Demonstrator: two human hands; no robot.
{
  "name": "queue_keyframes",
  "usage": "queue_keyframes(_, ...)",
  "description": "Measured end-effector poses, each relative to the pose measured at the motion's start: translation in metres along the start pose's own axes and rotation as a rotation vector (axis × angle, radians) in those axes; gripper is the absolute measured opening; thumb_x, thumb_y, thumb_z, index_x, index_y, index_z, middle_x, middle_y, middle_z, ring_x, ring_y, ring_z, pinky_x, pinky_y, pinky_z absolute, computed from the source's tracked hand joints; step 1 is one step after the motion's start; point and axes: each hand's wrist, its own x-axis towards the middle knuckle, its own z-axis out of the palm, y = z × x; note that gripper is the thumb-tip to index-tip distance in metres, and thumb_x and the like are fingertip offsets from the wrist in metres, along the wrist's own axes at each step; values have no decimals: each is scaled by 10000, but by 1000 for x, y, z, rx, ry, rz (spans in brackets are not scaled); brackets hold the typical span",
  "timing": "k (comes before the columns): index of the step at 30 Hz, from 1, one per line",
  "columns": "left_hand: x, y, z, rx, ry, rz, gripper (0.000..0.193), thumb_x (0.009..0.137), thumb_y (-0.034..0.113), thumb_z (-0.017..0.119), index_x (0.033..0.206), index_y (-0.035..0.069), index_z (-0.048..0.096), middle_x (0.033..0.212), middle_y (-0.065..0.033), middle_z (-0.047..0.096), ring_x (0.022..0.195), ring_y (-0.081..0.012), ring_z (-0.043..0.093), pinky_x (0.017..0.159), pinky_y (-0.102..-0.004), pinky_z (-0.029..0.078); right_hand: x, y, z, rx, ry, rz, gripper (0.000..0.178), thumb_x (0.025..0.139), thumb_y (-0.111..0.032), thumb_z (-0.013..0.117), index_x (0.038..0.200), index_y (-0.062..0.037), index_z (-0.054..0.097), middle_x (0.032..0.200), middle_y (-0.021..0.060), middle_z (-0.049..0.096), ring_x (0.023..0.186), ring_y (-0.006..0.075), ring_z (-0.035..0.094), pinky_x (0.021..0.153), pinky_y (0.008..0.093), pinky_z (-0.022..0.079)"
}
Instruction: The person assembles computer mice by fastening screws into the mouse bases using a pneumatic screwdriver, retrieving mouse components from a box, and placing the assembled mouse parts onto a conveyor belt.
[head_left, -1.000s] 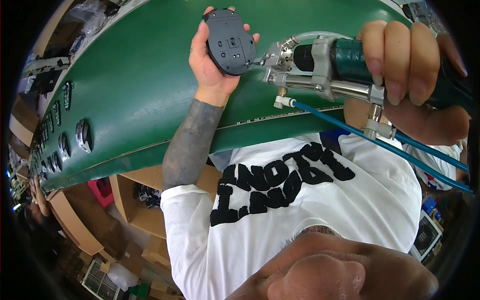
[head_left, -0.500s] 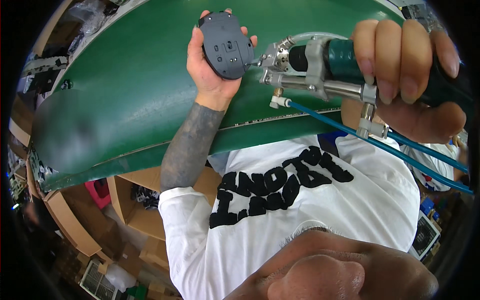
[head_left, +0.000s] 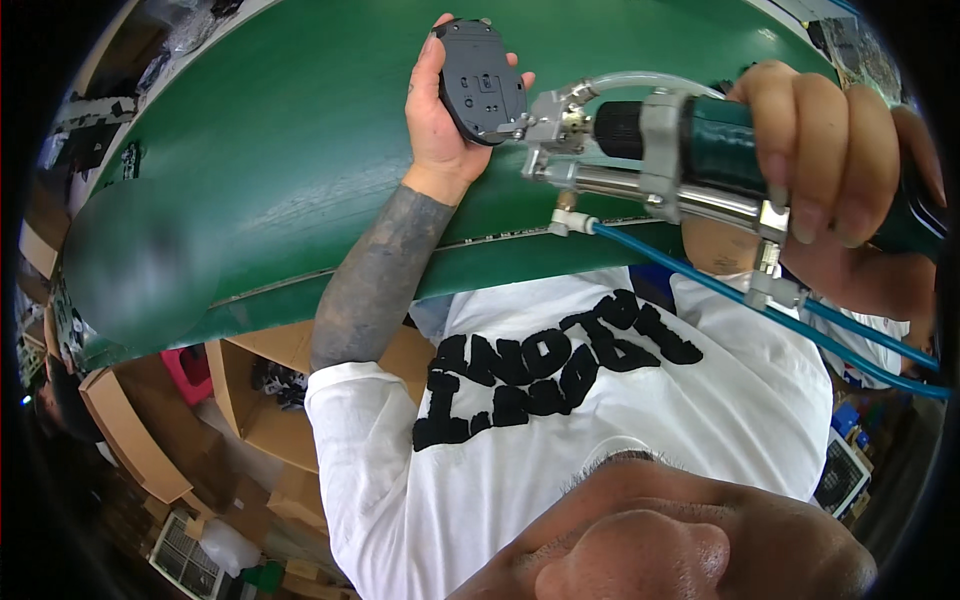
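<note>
The left hand (head_left: 437, 128) clasps the black mouse (head_left: 482, 78), long axis near upright; right of the mouse, the right hand (head_left: 830, 150) clasps the driver (head_left: 718, 140), tip (head_left: 515, 129) at the mouse's wrist end.

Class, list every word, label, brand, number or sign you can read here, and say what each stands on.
White T-shirt: large black lettering runs across the front; I won't copy its wording.
Dark grey mouse in the left hand: any marks on its underside are too small to read.
Green-bodied tool in the right hand: no readable text shows.
Cardboard boxes at lower left: any print is too small or blurred to read.
</note>
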Motion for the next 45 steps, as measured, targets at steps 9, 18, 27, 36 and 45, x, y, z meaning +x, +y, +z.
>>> queue_keyframes(9,-3,2,5,44,-10,25,429,980,403,398,1319,141,412,1272,-164,505,1028,-358,587,838,-495,536,-1,-2,2,-8,44,-43,563,825,-533,662,1218,-161,505,891,-42,553,755,88,525,765,272,397)
queue_keyframes(18,-7,6,6,-65,6,34,421,973,397,427,1318,156,416,1257,-159,516,1013,-353,589,833,-486,534,14,-1,-10,59,-66,-9,563,820,-545,665,1215,-173,513,888,-45,561,756,88,537,754,262,401)
queue_keyframes(27,4,43,10,1761,110,665,492,830,274,652,1238,30,527,1160,-192,565,1036,-376,559,921,-419,460,-2,0,8,230,229,158,480,824,-552,639,923,-104,499,836,4,492,762,122,478,806,294,343)
queue_keyframes(36,-6,43,-6,893,-321,-124,703,878,479,631,1392,53,412,1363,-173,450,1177,-251,518,925,-394,502,2,-13,18,32,334,111,489,831,-365,704,1168,-89,480,757,-44,525,644,69,481,699,267,339)
queue_keyframes(45,-33,214,-95,2210,211,838,617,736,391,763,1182,4,582,1220,-228,559,1155,-373,522,991,-444,421,11,4,41,501,1128,-370,485,861,-336,645,1203,-48,457,771,-31,492,644,72,449,689,274,329)
